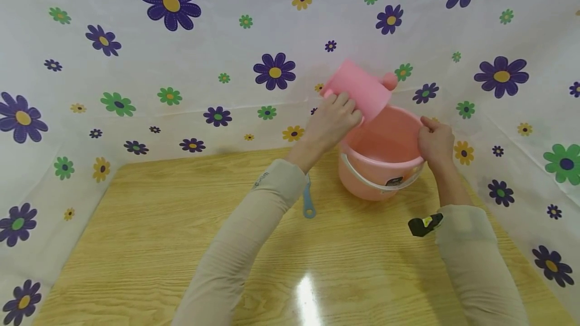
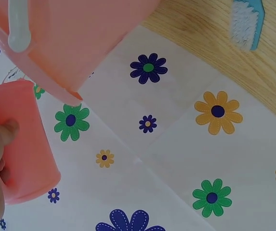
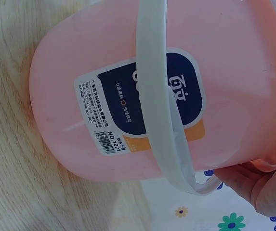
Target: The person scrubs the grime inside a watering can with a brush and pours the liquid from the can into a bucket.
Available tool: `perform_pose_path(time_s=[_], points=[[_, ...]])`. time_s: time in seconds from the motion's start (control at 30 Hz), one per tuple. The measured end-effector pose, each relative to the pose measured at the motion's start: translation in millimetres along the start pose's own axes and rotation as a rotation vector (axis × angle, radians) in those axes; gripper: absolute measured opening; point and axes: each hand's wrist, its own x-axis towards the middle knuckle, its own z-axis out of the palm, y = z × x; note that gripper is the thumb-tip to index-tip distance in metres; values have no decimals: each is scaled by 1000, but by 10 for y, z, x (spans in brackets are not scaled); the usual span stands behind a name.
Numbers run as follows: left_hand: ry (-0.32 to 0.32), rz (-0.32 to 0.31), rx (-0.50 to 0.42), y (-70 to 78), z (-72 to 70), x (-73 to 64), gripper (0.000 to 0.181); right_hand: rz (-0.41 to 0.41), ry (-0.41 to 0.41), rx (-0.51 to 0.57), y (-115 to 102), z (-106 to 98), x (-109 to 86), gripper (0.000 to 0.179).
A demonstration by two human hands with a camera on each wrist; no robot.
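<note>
My left hand (image 1: 333, 117) grips a pink cup (image 1: 360, 89) by its side and holds it tipped, mouth downward to the right, above the bucket's left rim. A round pink knob sticks out on the cup's far side. In the left wrist view the thumb lies against the cup (image 2: 27, 144), and a clear glinting patch shows by its mouth. The pink bucket (image 1: 362, 182) stands upright on the table, its white bail lowered across the front. My right hand (image 1: 437, 140) grips the bucket's right rim, thumb on top; in the right wrist view its fingers (image 3: 246, 180) sit under the rim.
A blue brush (image 1: 309, 205) with white bristles (image 2: 243, 26) lies on the wooden table (image 1: 181, 225) left of the bucket, partly behind my left forearm. A flowered white sheet (image 1: 217, 29) hangs close behind the bucket and along both sides.
</note>
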Motion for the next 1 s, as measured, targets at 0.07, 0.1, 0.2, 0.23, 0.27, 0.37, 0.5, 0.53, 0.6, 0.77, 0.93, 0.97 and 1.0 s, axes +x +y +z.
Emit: perform_pose_path(time_s=[0.07,0.1,0.2,0.23,0.27,0.37,0.5,0.53,0.6,0.77,0.93,0.97,1.0], points=[[11,2,10,-2,-12,5,23,-1,0,0,2,1,1,52],[16,2,17,-3,-18,7,23,-1,0,0,1,1,0,52],[32,1,30,-3,-37,8,25,-8,7,2,-1,1,-1,51],[37,0,31,-3,-39,8,25,-12,9,4,-2,0,-2,51],[41,0,33,-3,-39,9,25,-14,11,5,0,0,0,51],[52,0,39,-3,-42,9,24,-19,12,6,7,-1,4,51],[67,3,55,-2,-52,11,24,-20,3,-3,14,-5,2,52],[68,4,58,-2,-53,13,24,-20,0,-5,14,-5,1,52],[70,4,62,-3,-63,16,24,-26,-5,-16,12,-7,-1,51],[81,7,54,-4,-86,32,26,-41,-10,-40,-5,-10,-6,51],[85,13,53,-8,-106,46,28,-42,-15,-50,-17,-10,-14,51],[84,14,54,-8,-113,48,28,-43,-16,-52,-19,-10,-18,51],[84,16,57,-9,-118,50,27,-43,-19,-54,-17,-10,-20,51]])
